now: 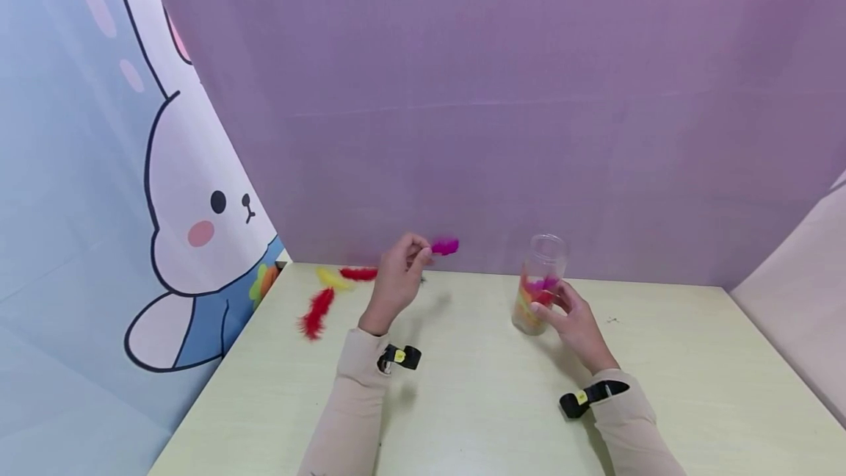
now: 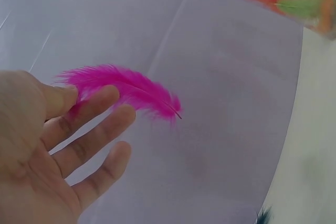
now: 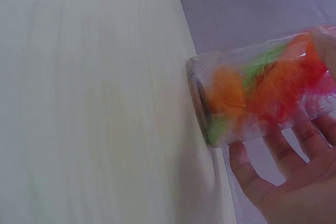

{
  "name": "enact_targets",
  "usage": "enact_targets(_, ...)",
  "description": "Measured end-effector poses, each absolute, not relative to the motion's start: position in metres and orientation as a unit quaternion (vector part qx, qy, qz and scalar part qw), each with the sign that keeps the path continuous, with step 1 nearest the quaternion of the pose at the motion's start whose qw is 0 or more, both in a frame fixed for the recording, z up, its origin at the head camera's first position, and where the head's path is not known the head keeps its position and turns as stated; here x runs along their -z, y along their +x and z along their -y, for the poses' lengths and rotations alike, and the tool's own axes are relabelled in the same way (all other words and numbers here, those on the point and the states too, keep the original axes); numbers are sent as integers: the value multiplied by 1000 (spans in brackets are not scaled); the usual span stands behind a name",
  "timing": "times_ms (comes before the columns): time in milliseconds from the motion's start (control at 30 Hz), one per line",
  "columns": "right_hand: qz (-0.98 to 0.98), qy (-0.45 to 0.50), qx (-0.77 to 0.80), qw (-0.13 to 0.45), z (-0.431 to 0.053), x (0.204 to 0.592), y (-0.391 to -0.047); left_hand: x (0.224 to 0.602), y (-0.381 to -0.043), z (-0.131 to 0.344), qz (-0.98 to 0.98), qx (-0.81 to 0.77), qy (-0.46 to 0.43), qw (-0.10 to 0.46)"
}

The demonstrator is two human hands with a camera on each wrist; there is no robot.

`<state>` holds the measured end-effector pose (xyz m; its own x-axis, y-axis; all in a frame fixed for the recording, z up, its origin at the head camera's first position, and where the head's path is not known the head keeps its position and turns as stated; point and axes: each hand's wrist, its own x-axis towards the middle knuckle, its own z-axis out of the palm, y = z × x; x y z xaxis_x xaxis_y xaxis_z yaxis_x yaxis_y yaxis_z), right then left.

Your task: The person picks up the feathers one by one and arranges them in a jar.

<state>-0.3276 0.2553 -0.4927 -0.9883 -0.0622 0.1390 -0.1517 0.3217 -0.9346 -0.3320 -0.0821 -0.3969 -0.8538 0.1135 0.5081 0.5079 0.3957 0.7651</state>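
My left hand [image 1: 395, 278] is raised near the table's back edge, pinching a magenta feather [image 1: 446, 247] between thumb and forefinger. In the left wrist view the feather [image 2: 131, 87] stretches past the fingertips, quill end outward, while the other fingers spread apart. To the right, my right hand [image 1: 576, 320] grips a tall clear jar [image 1: 547, 263] from its near right side, with thumb and fingers on opposite walls. The jar stands slightly tilted with its mouth up and uncovered. Orange feathers [image 3: 278, 90], a green feather [image 3: 257, 69] and some red and pink ones fill its lower part.
On the back left of the pale table [image 1: 463, 402] lie a fluffy red feather [image 1: 317, 313], a yellow feather [image 1: 334, 279] and another red feather [image 1: 358, 274]. A dark teal tuft [image 2: 264, 216] is by the back edge. A purple cloth [image 1: 496, 109] hangs behind.
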Motion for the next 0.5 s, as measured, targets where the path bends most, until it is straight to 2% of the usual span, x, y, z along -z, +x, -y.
enact_targets(500,815,57,-575,32,-255,490,-326,393,-325,61,798,510,-233,221)
